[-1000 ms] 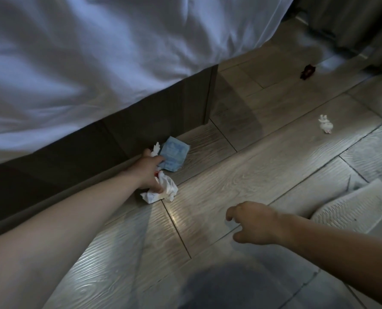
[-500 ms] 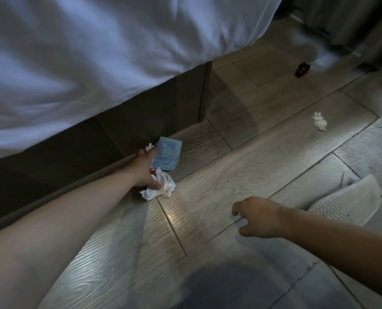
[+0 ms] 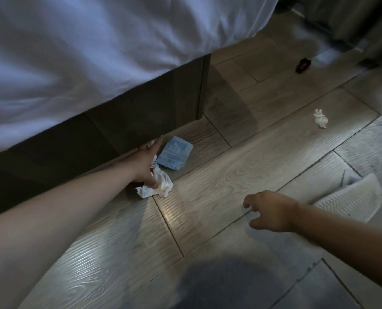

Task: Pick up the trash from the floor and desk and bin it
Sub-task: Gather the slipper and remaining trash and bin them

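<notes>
Left hand (image 3: 145, 163), still clutching the crumpled paper (image 3: 157, 186), now stretches a finger toward the blue packet (image 3: 174, 156) at one o'clock; right hand (image 3: 272, 210) slack, empty.

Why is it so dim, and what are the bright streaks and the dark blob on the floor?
Head view: dim room, bed base almost black beneath the white sheet; glare streaks the floor planks below the crumpled paper in the left hand; the soft dark blob at the bottom edge is probably the wearer's shadow; the top right corner is blurred.

Glossy wood-grain floor (image 3: 241, 175); crumpled white paper (image 3: 161, 186); smooth cloth bedsheet (image 3: 85, 52).
</notes>
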`<state>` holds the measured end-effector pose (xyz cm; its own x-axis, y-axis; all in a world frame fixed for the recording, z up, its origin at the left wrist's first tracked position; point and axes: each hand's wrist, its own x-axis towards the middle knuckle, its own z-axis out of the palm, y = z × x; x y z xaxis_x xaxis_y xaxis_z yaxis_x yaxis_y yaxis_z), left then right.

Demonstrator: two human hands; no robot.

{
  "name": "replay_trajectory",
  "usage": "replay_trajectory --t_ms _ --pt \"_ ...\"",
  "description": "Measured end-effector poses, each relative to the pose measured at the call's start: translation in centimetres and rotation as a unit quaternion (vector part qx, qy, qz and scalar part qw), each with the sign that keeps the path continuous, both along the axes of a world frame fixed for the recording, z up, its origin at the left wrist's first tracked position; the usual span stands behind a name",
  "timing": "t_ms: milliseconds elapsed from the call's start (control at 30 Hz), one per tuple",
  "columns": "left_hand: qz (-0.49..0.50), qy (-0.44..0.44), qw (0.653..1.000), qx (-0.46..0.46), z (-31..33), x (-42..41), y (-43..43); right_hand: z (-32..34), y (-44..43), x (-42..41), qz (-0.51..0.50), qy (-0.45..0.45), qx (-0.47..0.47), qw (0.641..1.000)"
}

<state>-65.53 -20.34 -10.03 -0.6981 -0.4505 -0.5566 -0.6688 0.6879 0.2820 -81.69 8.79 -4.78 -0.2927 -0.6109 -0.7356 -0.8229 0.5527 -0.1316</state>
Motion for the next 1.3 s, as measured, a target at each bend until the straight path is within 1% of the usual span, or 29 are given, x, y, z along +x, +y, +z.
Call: replay_trajectory --t_ms 67,133,267,367,467,633,733,800,833,900,967,1033,1100,1300 --pt "-0.045 -0.022 0.999 -0.008 -0.1 -0.3 0.2 0.0 0.6 -0.6 -0.025 0.023 -0.002 0.999" --pt "-0.084 -0.032 0.996 -0.017 -0.1 -1.1 0.9 0.0 1.3 -1.3 -0.056 0.064 -0.024 0.996" --pt "-0.082 0.034 0.995 -0.04 -0.2 -2.2 2.8 0.0 3.4 -2.6 -0.13 0.156 -0.082 0.976" --pt "-0.076 0.05 0.995 -0.032 0.0 -2.1 3.2 -0.4 4.9 -3.5 -0.202 0.174 -0.063 0.962" --pt "-0.08 0.057 0.994 -0.035 0.2 -2.1 3.6 -0.9 6.1 -4.2 -0.287 0.16 -0.039 0.944" --pt "-0.081 0.045 0.995 -0.034 0.0 -1.8 4.7 -1.4 7.4 -4.8 -0.422 0.125 -0.043 0.897" --pt "-0.048 0.095 0.994 -0.024 0.4 -2.0 5.6 -1.6 7.7 -5.2 -0.45 0.121 -0.05 0.883" --pt "-0.028 0.14 0.99 0.006 1.3 -2.7 6.9 -1.7 8.0 -5.5 -0.468 0.127 -0.055 0.873" --pt "-0.024 0.151 0.988 0.021 1.8 -3.2 7.8 -1.8 8.1 -5.7 -0.487 0.132 -0.055 0.862" --pt "-0.029 0.164 0.985 0.036 2.6 -4.0 9.7 -1.8 8.4 -6.2 -0.552 0.126 -0.045 0.823" --pt "-0.034 0.171 0.983 0.056 3.1 -4.7 11.4 -1.9 8.7 -6.8 -0.627 0.099 -0.031 0.772" --pt "-0.037 0.169 0.981 0.082 3.5 -5.3 12.8 -2.2 9.1 -7.2 -0.671 0.067 -0.017 0.738" --pt "-0.039 0.165 0.981 0.094 3.8 -5.8 13.7 -2.4 9.6 -7.2 -0.688 0.048 -0.009 0.724" --pt "-0.037 0.149 0.983 0.1 4.3 -6.2 14.9 -2.0 10.7 -7.2 -0.711 0.006 -0.021 0.702"
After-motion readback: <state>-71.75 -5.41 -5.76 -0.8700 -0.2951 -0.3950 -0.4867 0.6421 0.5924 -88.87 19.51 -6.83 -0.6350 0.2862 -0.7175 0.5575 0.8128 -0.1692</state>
